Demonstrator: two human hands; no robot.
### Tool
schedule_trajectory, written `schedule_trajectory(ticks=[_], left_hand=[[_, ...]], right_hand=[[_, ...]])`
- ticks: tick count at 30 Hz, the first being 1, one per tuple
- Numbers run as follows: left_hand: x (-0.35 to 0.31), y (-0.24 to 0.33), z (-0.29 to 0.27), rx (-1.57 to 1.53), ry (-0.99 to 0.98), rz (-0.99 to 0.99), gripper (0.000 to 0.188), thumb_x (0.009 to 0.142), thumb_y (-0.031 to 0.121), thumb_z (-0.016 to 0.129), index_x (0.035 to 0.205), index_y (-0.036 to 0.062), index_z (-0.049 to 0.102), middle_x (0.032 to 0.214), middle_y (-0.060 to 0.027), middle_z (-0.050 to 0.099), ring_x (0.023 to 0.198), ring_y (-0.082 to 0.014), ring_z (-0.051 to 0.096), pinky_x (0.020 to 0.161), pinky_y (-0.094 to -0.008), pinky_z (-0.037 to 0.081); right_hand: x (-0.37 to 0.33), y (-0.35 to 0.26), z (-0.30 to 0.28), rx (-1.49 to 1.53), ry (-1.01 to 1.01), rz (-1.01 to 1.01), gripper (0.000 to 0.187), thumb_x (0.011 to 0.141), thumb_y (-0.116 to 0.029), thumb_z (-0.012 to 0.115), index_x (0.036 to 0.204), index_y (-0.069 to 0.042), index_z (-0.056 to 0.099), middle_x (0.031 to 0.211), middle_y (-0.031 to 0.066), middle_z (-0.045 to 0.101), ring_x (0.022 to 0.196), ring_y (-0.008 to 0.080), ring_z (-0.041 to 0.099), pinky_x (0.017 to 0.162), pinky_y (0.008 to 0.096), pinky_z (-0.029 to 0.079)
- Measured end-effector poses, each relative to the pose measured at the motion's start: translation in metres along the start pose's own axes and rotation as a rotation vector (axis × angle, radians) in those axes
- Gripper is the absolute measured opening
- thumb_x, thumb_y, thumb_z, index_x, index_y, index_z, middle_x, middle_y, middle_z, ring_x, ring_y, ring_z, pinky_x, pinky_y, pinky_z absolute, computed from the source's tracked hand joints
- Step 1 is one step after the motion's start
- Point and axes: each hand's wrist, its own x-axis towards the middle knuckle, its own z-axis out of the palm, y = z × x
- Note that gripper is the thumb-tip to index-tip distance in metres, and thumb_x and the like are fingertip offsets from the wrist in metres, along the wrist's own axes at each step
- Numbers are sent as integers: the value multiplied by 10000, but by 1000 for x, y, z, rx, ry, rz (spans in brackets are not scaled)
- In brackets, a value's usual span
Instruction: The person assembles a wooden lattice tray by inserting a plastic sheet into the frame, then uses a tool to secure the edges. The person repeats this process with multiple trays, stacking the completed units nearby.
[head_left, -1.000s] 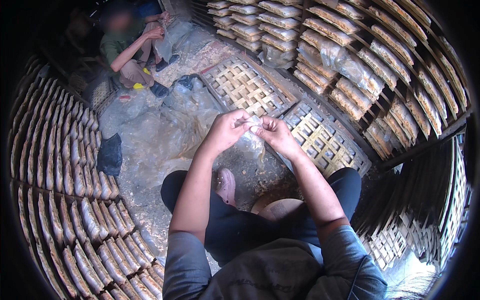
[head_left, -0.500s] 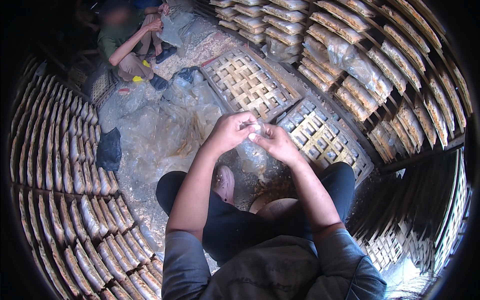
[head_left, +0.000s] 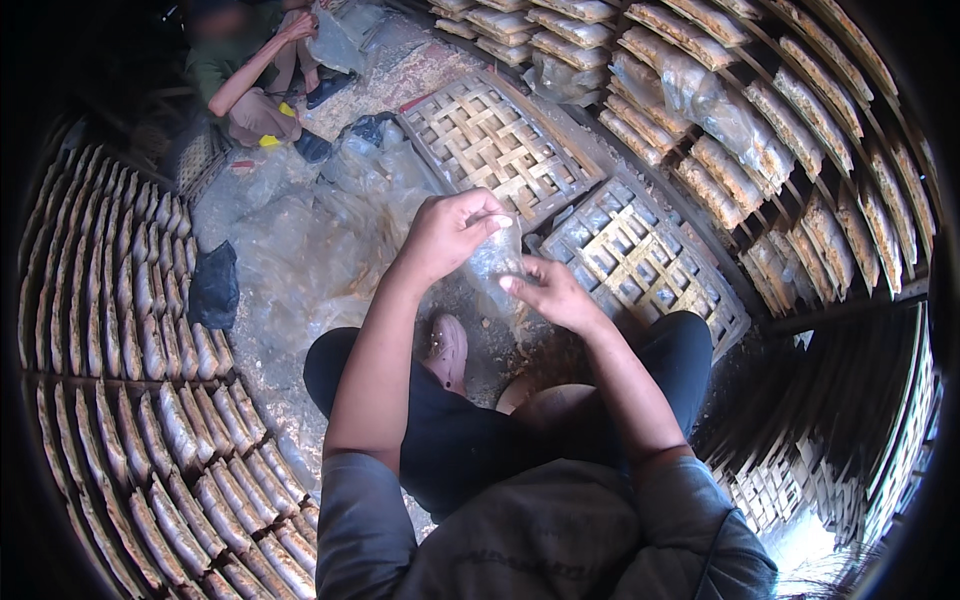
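A clear plastic bag (head_left: 494,262) hangs in front of me above my knees. My left hand (head_left: 452,232) pinches its upper edge between thumb and fingers. Lower down, my right hand (head_left: 553,293) has thumb and fingers closed on the bag's right side. Its plastic is see-through and a little crumpled; whether anything lies inside cannot be made out. Below my hands, between my legs, a round basin-like container (head_left: 550,405) shows in part, with brownish crumbs in shadow behind its rim.
Two woven bamboo trays (head_left: 500,150) lie ahead to the right. Loose plastic sheets (head_left: 330,240) and a dark bag (head_left: 214,285) cover floor at left. Racks of wrapped slabs (head_left: 190,430) flank both sides. Another person (head_left: 255,80) sits at far left, holding plastic.
My hands have moved apart, the left rising and the right dropping slightly. The bag, earlier bunched at the fingertips, now stretches between them. The view has shifted a little.
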Motion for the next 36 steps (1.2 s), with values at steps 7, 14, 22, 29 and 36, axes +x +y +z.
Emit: schedule_trajectory(ticks=[7, 14, 22, 29, 36], left_hand=[[-6, 9, 2, 88, 220, 72, 94, 896, 96, 714, 925, 19, 669, 743, -44, 675, 674, -63, 585, 632, -259, 484], [-11, 15, -6, 44, 213, 74, 93, 914, 101, 708, 922, 17, 667, 758, -1, 683, 707, -35, 582, 644, -245, 486], [-24, 14, 6, 60, 210, 139, 91, 911, 87, 713, 935, 6, 678, 791, -4, 691, 749, -46, 600, 685, -247, 500], [-30, 9, -8, 85, 341, 183, 81, 904, 81, 711, 937, 21, 669, 747, -15, 679, 678, -45, 593, 619, -239, 480], [-32, 12, -12, 39, 352, 161, 92, 922, 94, 711, 922, 15, 665, 787, 27, 655, 741, -22, 548, 676, -209, 464]], right_hand=[[-4, 45, 5, -279, -65, 149, 335, 945, -310, 655, 1131, -34, 696, 915, 218, 704, 792, 278, 675, 774, 416, 525], [-27, 49, 3, -377, 11, -42, 401, 908, -330, 671, 1169, -27, 661, 1072, 243, 680, 1029, 408, 643, 919, 455, 499], [-6, 7, 26, -220, 231, -175, 300, 901, -273, 711, 819, 16, 699, 796, 228, 649, 737, 407, 620, 697, 470, 482], [-43, 112, 23, -642, -17, 69, 398, 880, -351, 723, 1009, 25, 697, 1043, 237, 677, 1022, 391, 624, 945, 468, 465], [-27, 62, 16, -459, 167, -189, 287, 893, -326, 693, 1005, -62, 713, 990, 181, 706, 1014, 366, 623, 1011, 479, 413]])
